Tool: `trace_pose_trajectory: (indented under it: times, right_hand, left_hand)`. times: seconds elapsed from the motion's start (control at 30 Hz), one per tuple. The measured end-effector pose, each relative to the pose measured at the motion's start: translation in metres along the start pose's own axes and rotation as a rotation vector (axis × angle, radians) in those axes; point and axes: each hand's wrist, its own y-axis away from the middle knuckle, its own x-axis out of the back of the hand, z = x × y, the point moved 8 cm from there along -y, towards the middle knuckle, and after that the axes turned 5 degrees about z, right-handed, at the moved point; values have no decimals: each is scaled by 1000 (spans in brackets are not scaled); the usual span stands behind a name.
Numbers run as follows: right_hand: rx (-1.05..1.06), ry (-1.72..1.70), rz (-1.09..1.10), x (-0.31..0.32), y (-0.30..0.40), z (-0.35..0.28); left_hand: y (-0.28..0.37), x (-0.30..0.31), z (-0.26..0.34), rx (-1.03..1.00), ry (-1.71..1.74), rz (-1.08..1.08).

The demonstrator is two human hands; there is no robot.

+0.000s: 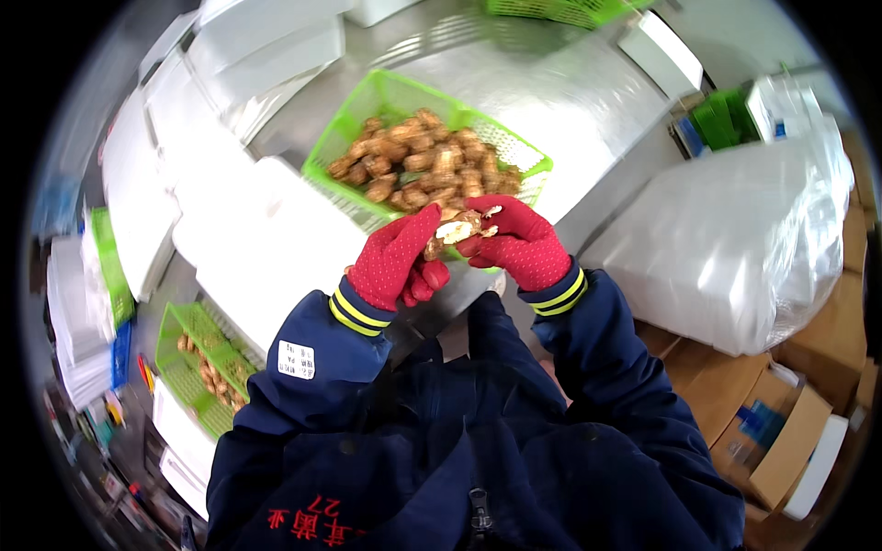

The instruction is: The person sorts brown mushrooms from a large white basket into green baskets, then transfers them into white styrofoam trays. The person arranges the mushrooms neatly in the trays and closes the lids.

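A brown mushroom (453, 233) with pale, torn-looking patches is held between my two hands, in front of the near rim of a green plastic basket (427, 96). My left hand (400, 258), in a red dotted glove, grips its left end with thumb and fingers. At its right end, the fingertips of my right hand (517, 241), gloved alike, pinch the ragged part with small pale bits. Many brown mushrooms (427, 162) fill much of the basket, which stands on a metal table (586, 89).
White foam boxes or lids (275, 206) lie to the left. Another green basket with mushrooms (200, 330) is at lower left. A large plastic-wrapped white stack (723, 241) stands at right above cardboard boxes (716, 386). More green baskets (551, 10) are at the far edge.
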Motion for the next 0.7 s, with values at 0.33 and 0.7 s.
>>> trace_pose_trajectory:
  times: [0.33,0.7]
  right_hand:
    - [339,-25,434,198,58,-69]
    - [261,-479,511,383,89,-126]
  left_hand:
    - [-72,-241,12,-307,-96,-116]
    - [-149,-432,32,15,-108,-310]
